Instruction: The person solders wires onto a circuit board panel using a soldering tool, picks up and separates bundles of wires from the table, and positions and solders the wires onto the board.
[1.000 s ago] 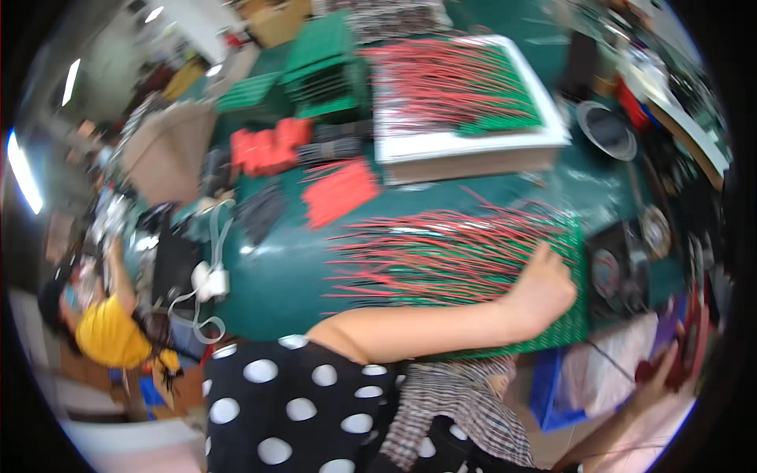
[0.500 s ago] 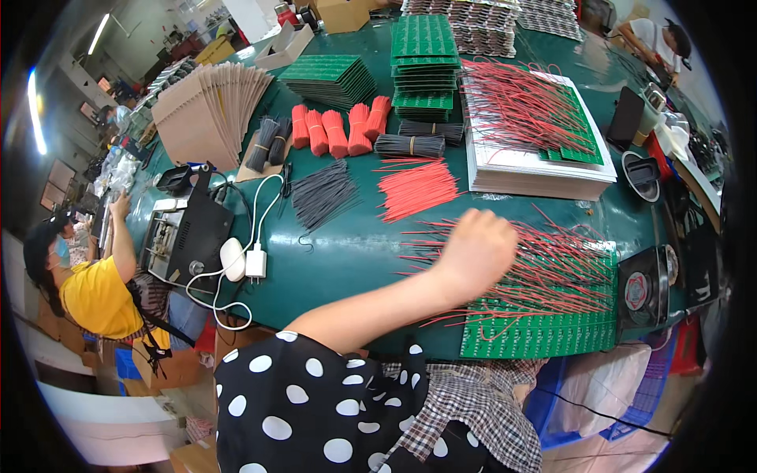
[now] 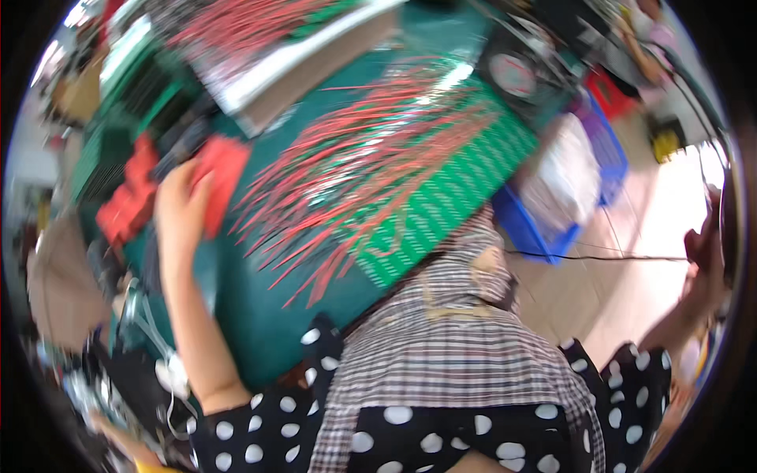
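Note:
My left hand (image 3: 183, 197) is at the loose pile of cut red wires (image 3: 224, 177), its thumb and fingers apart over the pile's near-left side. Blur hides whether the fingertips touch a wire. To the right, a green circuit board panel (image 3: 441, 217) lies on the table, with many red wires (image 3: 339, 165) standing out across it and past its left edge. My right hand (image 3: 697, 246) is far off to the right, away from the table near the picture's rim. It is dark and blurred, and its fingers cannot be made out.
Red wire bundles (image 3: 126, 209) lie left of the loose pile. At the back is a white stack (image 3: 315, 59) topped with red-wired boards. A black device (image 3: 512, 75) stands beyond the panel. A blue crate (image 3: 536, 229) with a white bag stands below the table edge; a white cable (image 3: 154, 327) lies left.
My view has swung to the right and down. My left hand has gone from above the wired panel to the loose red wires, its fingers now apart. My right arm has come into view.

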The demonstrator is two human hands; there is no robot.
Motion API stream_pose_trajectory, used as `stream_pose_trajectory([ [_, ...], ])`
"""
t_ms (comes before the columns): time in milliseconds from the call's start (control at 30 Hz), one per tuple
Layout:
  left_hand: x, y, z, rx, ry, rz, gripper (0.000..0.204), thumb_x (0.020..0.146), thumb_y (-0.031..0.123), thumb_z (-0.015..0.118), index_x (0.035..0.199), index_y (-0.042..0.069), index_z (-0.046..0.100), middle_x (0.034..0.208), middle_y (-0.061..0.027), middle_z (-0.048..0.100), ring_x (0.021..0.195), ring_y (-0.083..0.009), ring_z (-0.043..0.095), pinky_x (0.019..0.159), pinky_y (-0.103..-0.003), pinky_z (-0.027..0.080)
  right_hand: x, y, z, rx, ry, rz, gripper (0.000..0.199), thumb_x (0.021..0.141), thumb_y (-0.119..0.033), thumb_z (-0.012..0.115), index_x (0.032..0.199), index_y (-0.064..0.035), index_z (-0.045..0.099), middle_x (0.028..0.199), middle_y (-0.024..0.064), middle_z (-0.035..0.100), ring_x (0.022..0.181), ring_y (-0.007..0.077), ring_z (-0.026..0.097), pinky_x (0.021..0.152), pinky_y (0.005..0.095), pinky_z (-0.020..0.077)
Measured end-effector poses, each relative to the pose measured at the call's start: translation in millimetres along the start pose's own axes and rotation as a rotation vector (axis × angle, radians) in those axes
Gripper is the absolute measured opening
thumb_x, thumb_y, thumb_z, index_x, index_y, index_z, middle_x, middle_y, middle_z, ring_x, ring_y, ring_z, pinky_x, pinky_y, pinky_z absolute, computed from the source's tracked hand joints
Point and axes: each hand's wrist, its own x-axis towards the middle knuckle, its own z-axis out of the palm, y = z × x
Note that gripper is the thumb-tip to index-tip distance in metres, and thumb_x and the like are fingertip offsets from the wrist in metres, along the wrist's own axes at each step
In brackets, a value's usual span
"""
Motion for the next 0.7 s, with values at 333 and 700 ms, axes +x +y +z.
stream_pose_trajectory([
  [333, -83.7, -66.1, -59.6, 0.374, 0.071, -0.183, 0.040, 0.081, 0.013, 0.064, 0.117, -0.001, 0.054, 0.111, -0.0152, 0.056, 0.105, -0.0311, 0.052, 0.094, -0.037, 0.038, -40.9, 27.4, 53.6, 0.308, -0.002, 0.101, 0.063, 0.077, -0.034, 0.067, 0.121, 0.0049, 0.045, 0.102, 0.0127, 0.058, 0.055, 0.0075, 0.052, 0.045, 0.0198, 0.0510],
  [700, -81.6, 96.7, -33.8, 0.024, 0.000, 0.118, 0.010, 0.071, 0.007, 0.067, 0.077, 0.004, 0.060, 0.088, -0.0090, 0.057, 0.085, -0.0251, 0.053, 0.079, -0.037, 0.041, -56.8, 27.7, 74.4, 0.438, -0.011, 0.078, 0.050, 0.085, -0.024, 0.057, 0.120, 0.0070, 0.042, 0.105, 0.0182, 0.056, 0.056, 0.0109, 0.046, 0.054, 0.0197, 0.0369],
])
